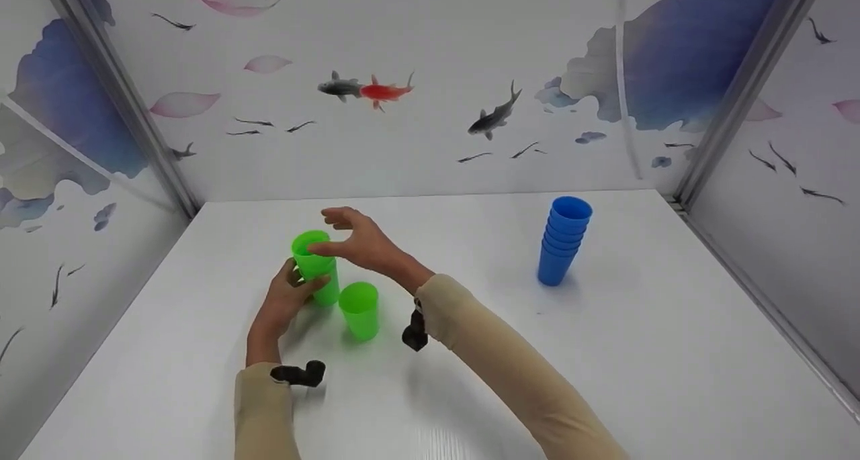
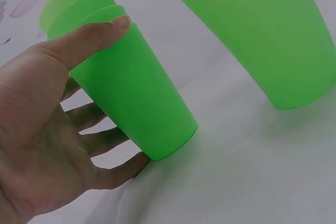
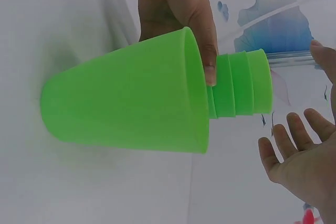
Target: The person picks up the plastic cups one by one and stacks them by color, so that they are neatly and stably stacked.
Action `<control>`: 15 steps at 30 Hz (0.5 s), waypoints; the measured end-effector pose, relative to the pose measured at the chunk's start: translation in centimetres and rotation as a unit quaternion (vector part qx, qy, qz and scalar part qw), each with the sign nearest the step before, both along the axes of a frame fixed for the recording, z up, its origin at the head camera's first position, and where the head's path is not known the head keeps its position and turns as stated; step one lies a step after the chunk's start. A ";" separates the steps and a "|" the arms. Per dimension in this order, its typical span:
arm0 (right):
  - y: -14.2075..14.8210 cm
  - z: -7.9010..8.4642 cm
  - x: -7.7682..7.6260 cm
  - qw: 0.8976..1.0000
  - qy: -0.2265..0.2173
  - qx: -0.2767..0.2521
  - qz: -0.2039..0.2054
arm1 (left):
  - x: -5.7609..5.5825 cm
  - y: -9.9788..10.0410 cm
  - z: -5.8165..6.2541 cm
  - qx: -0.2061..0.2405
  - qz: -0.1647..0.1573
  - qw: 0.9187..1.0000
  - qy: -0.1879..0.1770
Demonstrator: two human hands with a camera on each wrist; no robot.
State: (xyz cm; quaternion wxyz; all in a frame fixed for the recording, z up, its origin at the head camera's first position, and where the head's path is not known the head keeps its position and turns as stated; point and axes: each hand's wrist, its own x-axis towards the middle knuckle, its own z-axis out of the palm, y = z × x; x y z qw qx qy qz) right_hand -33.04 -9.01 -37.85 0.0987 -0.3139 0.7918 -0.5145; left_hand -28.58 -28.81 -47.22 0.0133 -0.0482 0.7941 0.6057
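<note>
My left hand (image 1: 279,305) grips a stack of green plastic cups (image 2: 136,93) on the left of the table. Its thumb lies across the near side below the rims, and the other fingers go round the far side. Several nested rims show at the stack's top. Over that top hovers my right hand (image 1: 366,244), fingers spread and holding nothing; the right wrist view shows the fingers (image 3: 299,135) apart from the cups. A single green cup (image 1: 361,315) stands upright just right of the stack, touched by neither hand.
A tall stack of blue cups (image 1: 557,255) stands on the right side of the white table (image 1: 605,366). Printed panels with fish and petals (image 1: 430,151) close off the table's back and both sides. Each wrist carries a small black camera (image 1: 415,332).
</note>
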 end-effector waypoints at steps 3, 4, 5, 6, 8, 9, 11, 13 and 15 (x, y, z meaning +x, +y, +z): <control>0.7 -0.4 0.3 1.000 0.006 0.016 0.004 | 0.0 0.0 0.0 0.005 0.001 1.000 0.001; 0.9 -0.6 0.4 1.000 0.008 0.021 0.005 | 0.0 0.0 0.0 0.005 0.000 1.000 0.002; 1.1 -0.7 0.5 1.000 0.009 0.024 0.006 | 0.0 -0.1 -0.1 0.005 -0.001 1.000 0.003; 1.4 -0.9 0.5 1.000 0.011 0.026 0.008 | 0.0 -0.1 -0.1 0.004 -0.002 1.000 0.005; 1.8 -1.2 0.7 0.999 0.013 0.026 0.014 | 0.0 -0.1 -0.2 0.006 -0.004 1.000 0.010; 2.0 -1.4 0.8 0.999 0.012 0.025 0.017 | 0.0 -0.2 -0.2 0.005 -0.005 1.000 0.013; 2.4 -1.7 0.9 0.999 0.013 0.022 0.024 | 0.0 -0.1 -0.2 0.004 -0.005 1.000 0.017; 2.8 -2.1 1.1 0.999 0.013 0.021 0.031 | 0.1 -0.1 -0.3 0.001 -0.003 1.000 0.018; 3.2 -2.4 1.3 0.999 0.012 0.018 0.036 | 0.1 0.0 -0.3 -0.003 -0.001 1.000 0.017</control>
